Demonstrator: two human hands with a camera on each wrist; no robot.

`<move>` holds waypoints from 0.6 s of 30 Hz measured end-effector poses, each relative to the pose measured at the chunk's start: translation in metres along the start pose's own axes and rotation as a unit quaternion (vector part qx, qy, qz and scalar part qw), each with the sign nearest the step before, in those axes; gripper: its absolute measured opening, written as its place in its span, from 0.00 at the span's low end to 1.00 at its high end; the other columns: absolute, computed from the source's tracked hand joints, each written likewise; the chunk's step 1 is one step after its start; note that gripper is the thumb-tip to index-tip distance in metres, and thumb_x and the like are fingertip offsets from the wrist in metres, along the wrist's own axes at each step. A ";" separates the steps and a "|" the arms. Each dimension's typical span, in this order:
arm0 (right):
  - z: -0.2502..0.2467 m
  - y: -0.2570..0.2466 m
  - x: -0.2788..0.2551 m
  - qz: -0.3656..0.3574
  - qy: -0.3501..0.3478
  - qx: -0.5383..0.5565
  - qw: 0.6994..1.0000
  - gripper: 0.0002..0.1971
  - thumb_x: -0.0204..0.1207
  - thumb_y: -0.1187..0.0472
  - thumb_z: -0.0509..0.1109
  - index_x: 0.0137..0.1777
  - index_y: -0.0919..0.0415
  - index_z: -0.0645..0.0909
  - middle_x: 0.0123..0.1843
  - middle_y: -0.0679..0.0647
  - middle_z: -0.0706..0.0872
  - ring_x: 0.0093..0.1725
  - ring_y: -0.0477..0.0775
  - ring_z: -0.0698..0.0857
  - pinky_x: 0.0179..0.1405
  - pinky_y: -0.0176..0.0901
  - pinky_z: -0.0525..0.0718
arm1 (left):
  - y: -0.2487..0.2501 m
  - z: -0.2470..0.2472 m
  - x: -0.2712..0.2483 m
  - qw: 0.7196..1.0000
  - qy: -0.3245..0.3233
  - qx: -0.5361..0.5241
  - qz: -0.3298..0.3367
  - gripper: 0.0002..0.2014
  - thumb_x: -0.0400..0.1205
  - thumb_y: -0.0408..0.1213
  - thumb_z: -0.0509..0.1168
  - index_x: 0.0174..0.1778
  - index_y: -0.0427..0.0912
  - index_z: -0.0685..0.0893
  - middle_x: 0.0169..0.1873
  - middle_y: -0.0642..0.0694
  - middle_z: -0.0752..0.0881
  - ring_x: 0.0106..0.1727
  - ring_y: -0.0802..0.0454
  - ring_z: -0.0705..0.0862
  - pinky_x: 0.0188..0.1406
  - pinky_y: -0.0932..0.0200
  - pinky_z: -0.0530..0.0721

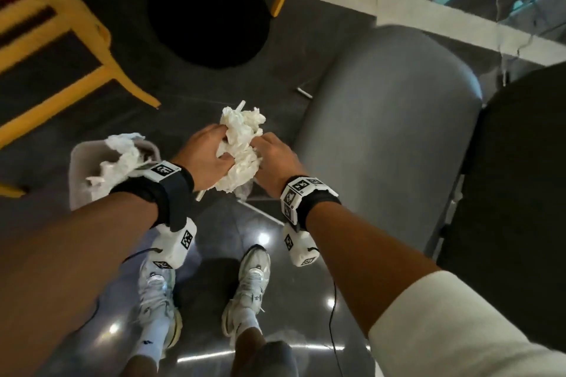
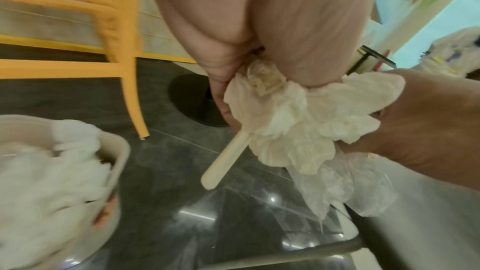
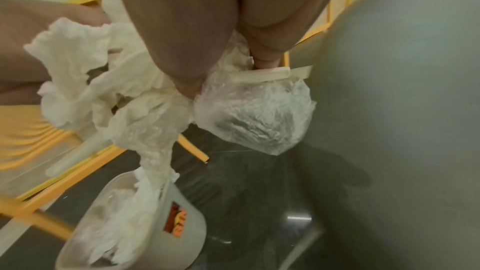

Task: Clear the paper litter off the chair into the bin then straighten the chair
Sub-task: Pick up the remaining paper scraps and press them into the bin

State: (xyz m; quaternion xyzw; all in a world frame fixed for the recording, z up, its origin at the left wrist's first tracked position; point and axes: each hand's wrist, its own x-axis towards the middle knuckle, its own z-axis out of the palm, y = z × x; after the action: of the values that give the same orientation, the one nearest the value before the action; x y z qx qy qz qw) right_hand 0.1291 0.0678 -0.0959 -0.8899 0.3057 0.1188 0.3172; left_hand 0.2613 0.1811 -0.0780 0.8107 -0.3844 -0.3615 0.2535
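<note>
Both hands — left hand [image 1: 204,155] and right hand [image 1: 273,162] — are gripping the paper litter [image 1: 240,145] with curled fingers, holding it just beside the bin [image 1: 80,162], near the grey chair [image 1: 389,119].

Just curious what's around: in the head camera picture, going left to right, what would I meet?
Yellow slatted chair → pale plastic bin stuffed with paper → crumpled white paper wad held in both hands → grey padded chair.

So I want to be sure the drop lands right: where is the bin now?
In the head view the bin stands on the floor at lower left, beside the left hand, already holding paper, with the yellow chair behind it.
</note>
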 end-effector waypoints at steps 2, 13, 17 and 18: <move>0.024 -0.039 0.015 -0.029 -0.034 -0.013 0.999 0.16 0.74 0.53 0.71 0.62 0.51 0.80 0.62 0.51 0.80 0.57 0.58 0.84 0.56 0.52 0.85 | -0.036 -0.025 -0.023 0.999 0.013 -0.016 -0.038 0.13 0.78 0.37 0.68 0.59 0.44 0.82 0.55 0.47 0.82 0.56 0.48 0.82 0.54 0.58 0.75; 0.188 -0.172 0.103 -0.076 -0.142 -0.092 0.983 0.14 0.77 0.54 0.67 0.62 0.51 0.79 0.68 0.56 0.78 0.61 0.63 0.83 0.62 0.55 0.84 | -0.252 -0.071 -0.073 0.974 0.050 -0.105 -0.192 0.18 0.77 0.43 0.65 0.63 0.49 0.76 0.62 0.48 0.82 0.60 0.47 0.82 0.62 0.51 0.81; 0.241 -0.170 0.131 -0.041 -0.165 -0.142 0.975 0.16 0.76 0.46 0.65 0.62 0.45 0.77 0.67 0.53 0.78 0.60 0.62 0.85 0.58 0.58 0.87 | -0.300 -0.053 -0.062 0.969 0.032 -0.102 -0.221 0.25 0.81 0.40 0.62 0.75 0.41 0.70 0.75 0.41 0.69 0.74 0.41 0.72 0.73 0.50 0.72; 0.251 -0.168 0.137 -0.027 -0.169 -0.153 0.973 0.17 0.78 0.48 0.65 0.65 0.48 0.77 0.67 0.55 0.78 0.61 0.63 0.85 0.60 0.57 0.86 | -0.311 -0.047 -0.059 0.968 0.017 -0.095 -0.231 0.24 0.82 0.39 0.61 0.75 0.40 0.69 0.76 0.39 0.68 0.74 0.40 0.71 0.75 0.48 0.71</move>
State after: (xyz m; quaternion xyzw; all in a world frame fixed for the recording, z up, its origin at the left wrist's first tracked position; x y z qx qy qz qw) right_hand 0.3360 0.2667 -0.2624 -0.9029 0.2016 0.3043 0.2270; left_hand 0.4082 0.4140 -0.2405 0.8559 -0.1465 -0.4309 0.2456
